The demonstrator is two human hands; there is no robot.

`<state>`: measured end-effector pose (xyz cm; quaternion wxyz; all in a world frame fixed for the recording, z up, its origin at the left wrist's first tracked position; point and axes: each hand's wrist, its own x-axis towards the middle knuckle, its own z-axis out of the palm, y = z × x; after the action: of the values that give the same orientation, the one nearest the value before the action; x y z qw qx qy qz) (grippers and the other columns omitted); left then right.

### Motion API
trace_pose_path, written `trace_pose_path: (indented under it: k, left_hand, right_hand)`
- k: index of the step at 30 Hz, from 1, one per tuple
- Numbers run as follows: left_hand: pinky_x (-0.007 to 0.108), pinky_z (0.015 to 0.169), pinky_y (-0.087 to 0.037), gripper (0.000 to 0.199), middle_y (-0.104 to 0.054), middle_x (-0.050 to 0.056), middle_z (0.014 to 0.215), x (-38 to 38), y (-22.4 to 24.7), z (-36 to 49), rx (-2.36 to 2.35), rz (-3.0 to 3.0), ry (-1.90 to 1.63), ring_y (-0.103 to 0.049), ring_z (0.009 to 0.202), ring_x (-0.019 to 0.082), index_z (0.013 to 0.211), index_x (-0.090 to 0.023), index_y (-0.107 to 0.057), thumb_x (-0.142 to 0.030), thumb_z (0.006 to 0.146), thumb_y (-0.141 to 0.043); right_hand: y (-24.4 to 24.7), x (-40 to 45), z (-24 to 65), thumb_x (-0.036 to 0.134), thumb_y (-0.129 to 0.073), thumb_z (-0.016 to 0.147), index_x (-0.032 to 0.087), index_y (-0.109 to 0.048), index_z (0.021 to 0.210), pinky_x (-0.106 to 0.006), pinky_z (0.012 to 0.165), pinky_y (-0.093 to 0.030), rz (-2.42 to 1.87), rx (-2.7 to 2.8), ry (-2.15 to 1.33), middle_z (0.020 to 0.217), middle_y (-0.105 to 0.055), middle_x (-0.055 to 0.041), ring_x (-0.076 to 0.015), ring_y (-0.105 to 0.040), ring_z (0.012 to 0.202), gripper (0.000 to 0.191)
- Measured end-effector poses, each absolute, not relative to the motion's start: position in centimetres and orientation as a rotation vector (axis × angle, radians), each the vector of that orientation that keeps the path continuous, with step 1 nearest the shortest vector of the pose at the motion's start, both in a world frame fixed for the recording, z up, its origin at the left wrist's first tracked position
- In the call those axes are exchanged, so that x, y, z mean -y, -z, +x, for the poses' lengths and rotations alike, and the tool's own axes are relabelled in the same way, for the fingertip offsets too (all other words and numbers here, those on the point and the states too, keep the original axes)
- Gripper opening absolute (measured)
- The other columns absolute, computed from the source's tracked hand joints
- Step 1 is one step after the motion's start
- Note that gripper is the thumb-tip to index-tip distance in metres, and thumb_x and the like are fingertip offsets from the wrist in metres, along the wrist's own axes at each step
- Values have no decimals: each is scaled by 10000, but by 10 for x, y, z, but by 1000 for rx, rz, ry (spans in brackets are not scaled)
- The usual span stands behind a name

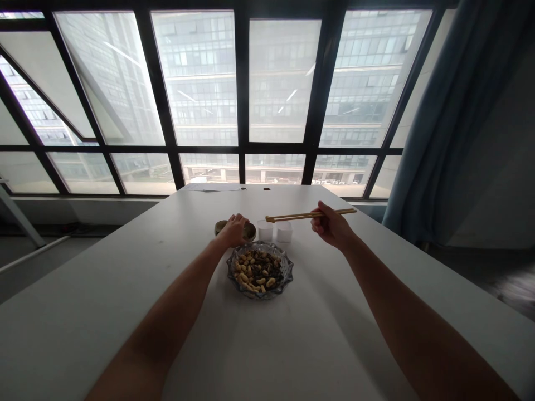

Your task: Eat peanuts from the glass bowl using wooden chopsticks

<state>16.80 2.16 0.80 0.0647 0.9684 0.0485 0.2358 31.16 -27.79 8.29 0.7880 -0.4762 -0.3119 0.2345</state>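
Observation:
My right hand (329, 224) is closed round a pair of wooden chopsticks (295, 216), held nearly level above the table. At their tips is a small light-brown piece that looks like a peanut (271, 219). My left hand (233, 230) reaches past the glass dish, its fingers curled on the rim of a small dark round bowl (250, 231). A similar bowl (219, 226) sits just left of that hand, partly hidden by it. Nearer to me stands a scalloped glass dish (288, 273) with peanuts and dark seeds mixed in it.
Two small white translucent cups (264, 230) stand side by side behind the dish, below the chopstick tips. White paper (209, 187) lies at the far edge of the white table (267, 345). Windows are beyond; a blue curtain (434, 139) hangs at the right.

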Motion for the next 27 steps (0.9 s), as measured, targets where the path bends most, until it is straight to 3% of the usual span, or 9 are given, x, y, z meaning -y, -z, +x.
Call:
trace_pose_path:
  k: [5,10,20,27]
  left_hand:
    - [563,1168,-311,818,-570,195,1301,-25,-3,172,-127,2871,-701,-502,1270,386,1349,-139,-523,-394,635,-829]
    - [545,1222,-205,965,-566,223,1360,-25,-1,173,-195,2804,-689,-491,1327,380,1446,-99,-395,-417,638,-816]
    - [510,1234,-150,870,-593,225,1376,-20,-5,171,-271,2833,-666,-531,1320,373,1416,-98,-428,-437,688,-762]
    - [520,1240,-99,773,-663,196,1280,-16,-13,166,-365,2912,-608,-581,1253,369,1379,-108,-493,-497,747,-706]
  right_hand:
    - [-77,256,286,688,-771,710,159,-663,709,-230,360,-432,-1241,732,-186,520,-654,-37,-118,-557,388,540]
    - [-61,224,263,788,-668,720,180,-645,708,-255,382,-460,-1379,854,-72,532,-659,-47,-143,-583,411,609]
    - [-50,198,261,750,-670,756,182,-649,722,-253,448,-484,-1416,963,-101,619,-682,-59,-149,-626,509,569]
    - [-75,243,252,769,-626,783,176,-671,717,-248,393,-438,-1390,915,-15,552,-660,-51,-129,-566,424,598]
